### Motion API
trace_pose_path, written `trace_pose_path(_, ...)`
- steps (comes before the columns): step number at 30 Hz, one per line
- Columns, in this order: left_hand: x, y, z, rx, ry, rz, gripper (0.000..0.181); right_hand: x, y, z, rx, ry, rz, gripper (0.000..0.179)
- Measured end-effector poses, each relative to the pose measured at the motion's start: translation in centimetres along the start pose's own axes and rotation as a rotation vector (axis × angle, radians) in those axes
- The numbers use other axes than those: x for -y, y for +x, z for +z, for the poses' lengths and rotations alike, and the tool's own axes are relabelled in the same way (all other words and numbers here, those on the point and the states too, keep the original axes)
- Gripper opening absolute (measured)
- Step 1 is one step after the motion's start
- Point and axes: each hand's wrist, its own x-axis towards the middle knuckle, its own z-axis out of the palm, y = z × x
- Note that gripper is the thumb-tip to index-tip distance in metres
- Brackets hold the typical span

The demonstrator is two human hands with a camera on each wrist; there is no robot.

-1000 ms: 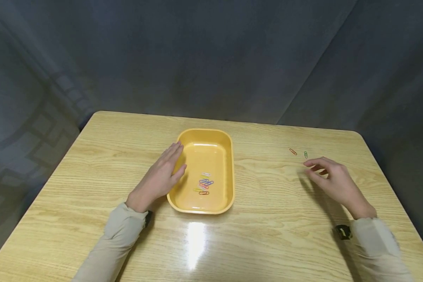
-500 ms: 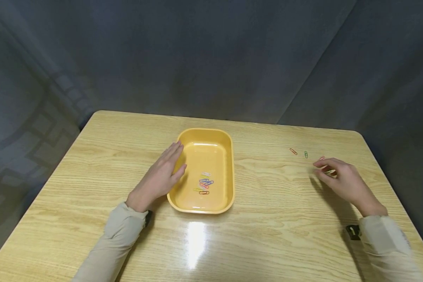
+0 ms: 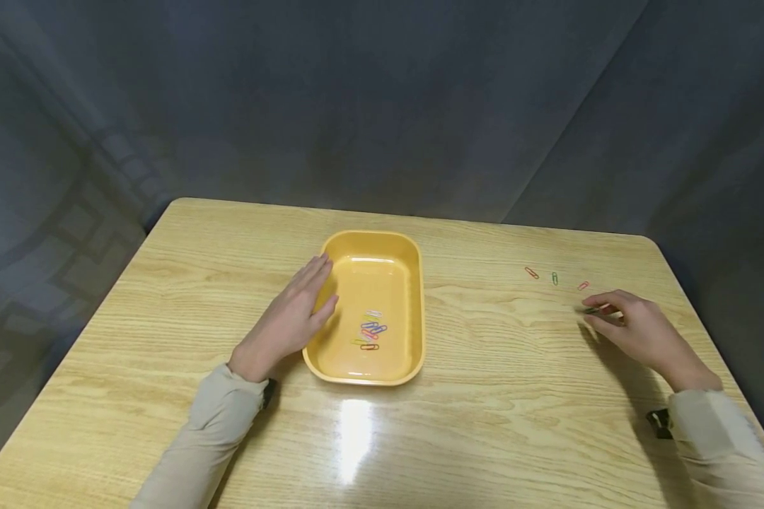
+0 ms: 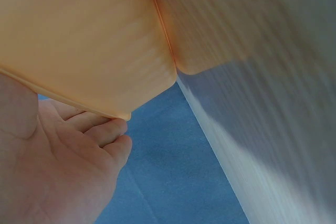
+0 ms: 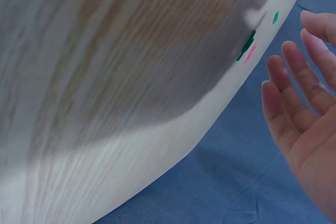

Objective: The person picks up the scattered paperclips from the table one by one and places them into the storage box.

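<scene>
A dark curtain (image 3: 382,106) hangs behind the wood-grain surface (image 3: 484,424). The right hand (image 3: 639,331), bent thumb and fingers apart, seems to hold nothing; nearest to it, a dark green paper clip (image 3: 590,311) lies at its fingertips, long axis apparently pointing into the finger-thumb gap. Beyond lies a pink clip (image 3: 583,285). The left hand (image 3: 283,318), well away, rests straight-fingered on the rim of a yellow tray (image 3: 415,318) holding more clips (image 3: 371,347).
</scene>
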Motion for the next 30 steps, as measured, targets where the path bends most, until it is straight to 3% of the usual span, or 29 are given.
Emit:
trace_pose_path(16, -0.1, 0.0, 0.0, 0.002, 0.004, -0.002, 0.064, -2.0, 0.6, 0.2, 0.062, -0.04, 0.056, 0.029)
trace_pose_path(25, -0.1, 0.0, 0.0, 0.0, 0.0, 0.0, 0.063, -2.7, 1.0, 0.6, 0.062, -0.087, -0.008, 0.023)
trace_pose_path(30, -0.1, 0.0, 0.0, -0.002, 0.002, -0.003, 0.063, -2.7, 1.1, 0.7, 0.066, -0.092, -0.004, 0.021)
